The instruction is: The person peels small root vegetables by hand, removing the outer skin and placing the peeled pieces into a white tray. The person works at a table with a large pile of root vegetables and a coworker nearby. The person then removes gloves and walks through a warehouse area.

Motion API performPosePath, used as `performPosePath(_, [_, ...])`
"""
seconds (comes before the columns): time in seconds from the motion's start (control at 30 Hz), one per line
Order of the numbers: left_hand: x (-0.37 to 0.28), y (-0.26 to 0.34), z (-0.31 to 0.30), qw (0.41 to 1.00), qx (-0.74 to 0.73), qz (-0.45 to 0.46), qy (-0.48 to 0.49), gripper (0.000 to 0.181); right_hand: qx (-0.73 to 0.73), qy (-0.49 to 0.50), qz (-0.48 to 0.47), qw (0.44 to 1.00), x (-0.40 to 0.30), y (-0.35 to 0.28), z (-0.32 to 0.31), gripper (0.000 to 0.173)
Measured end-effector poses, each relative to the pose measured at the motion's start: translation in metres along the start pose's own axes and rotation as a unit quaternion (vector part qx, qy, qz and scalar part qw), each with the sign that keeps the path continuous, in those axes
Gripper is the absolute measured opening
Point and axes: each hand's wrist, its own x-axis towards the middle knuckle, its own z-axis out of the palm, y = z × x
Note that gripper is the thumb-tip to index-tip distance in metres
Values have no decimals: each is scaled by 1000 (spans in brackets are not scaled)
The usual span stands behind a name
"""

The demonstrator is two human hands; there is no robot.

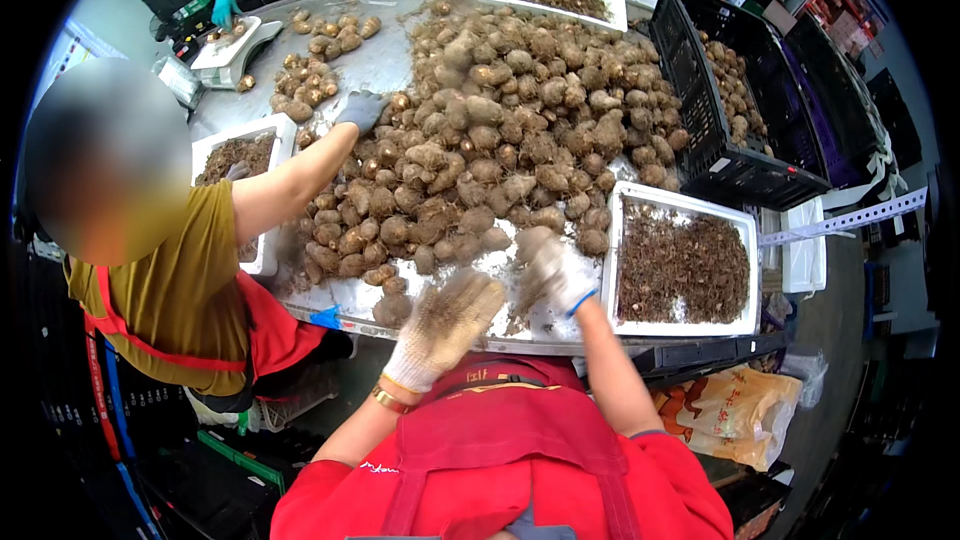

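My left hand (454, 319), in a soiled white knit glove, is stretched out flat above the table's near edge with nothing visible in it. Close to its right, my right hand (559, 270) is blurred by motion, its gloved fingers pointing down at the metal table. Brown fibrous debris (527, 292) shows beneath those fingers; whether they grip any of it is unclear. Beyond both hands spreads a large heap of hairy brown taro corms (480, 157). One loose corm (392, 310) lies just left of my left hand.
A white foam tray (752, 270) of root debris stands at right, below a black crate (697, 105) holding corms. At left, a co-worker's gloved hand (362, 111) reaches to the heap, near another foam tray (285, 135). Another person's teal glove (224, 7) is at a scale (236, 52).
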Motion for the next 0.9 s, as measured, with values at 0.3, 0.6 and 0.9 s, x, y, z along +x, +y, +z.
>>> performPosePath(0.3, [13, -15, -2, 945, 318, 9, -79, 41, -448, 57, -85, 888, -22, -50, 28, 32])
performPosePath(0.6, [-30, 4, -85, 887, 447, 21, -116, 47, -444, 76, 27, 892, -39, -58, 23, 39])
performPosePath(0.9, [17, -11, -11, 797, 582, 145, 73, 21, 507, 41, 37, 860, -70, -76, -3, 31])
